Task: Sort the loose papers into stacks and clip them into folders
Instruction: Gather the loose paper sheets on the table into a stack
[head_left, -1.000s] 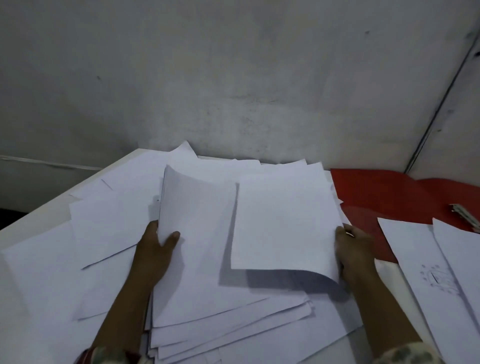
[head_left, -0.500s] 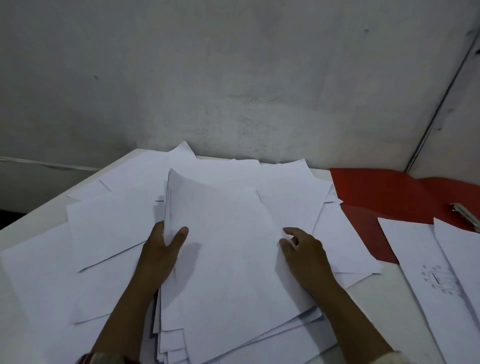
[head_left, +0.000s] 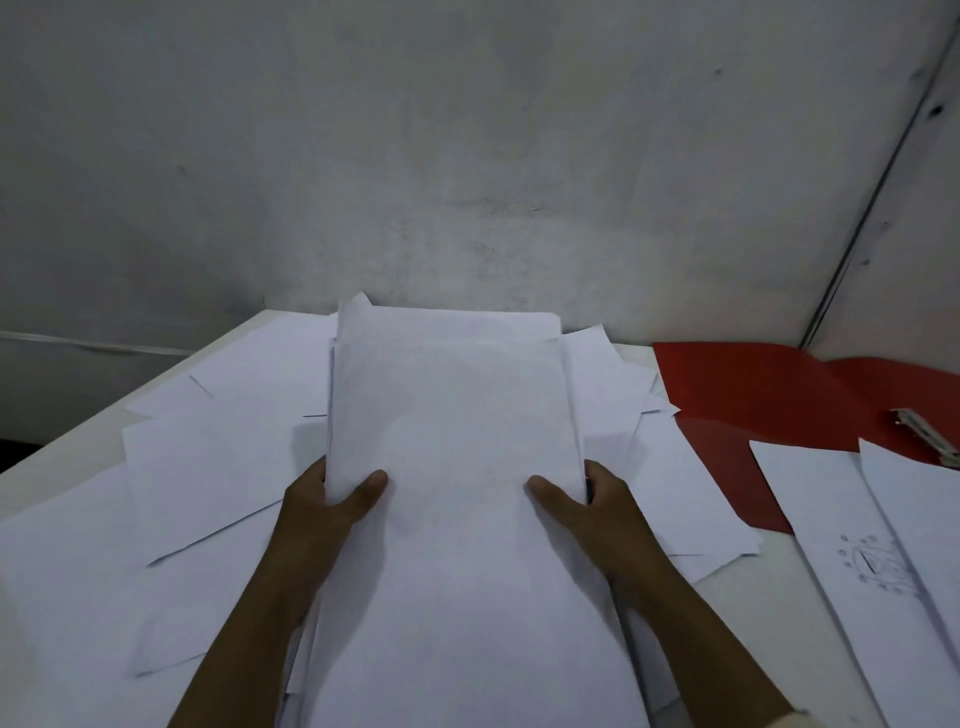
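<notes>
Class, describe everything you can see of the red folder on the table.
The red folder lies open and flat at the table's far right, near the wall. It looks like smooth, slightly glossy card or plastic. A metal clip sits on its right part. White sheets overlap its near edge, and loose papers cover its left edge. Neither hand touches it.

The right hand (head_left: 589, 506) joined the left hand (head_left: 327, 501) (thumbs on top), raising the gathered stack (head_left: 457, 467).

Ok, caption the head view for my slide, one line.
Both hands, left hand and right hand, grip a paper stack above loose sheets, red folder alongside.
</notes>
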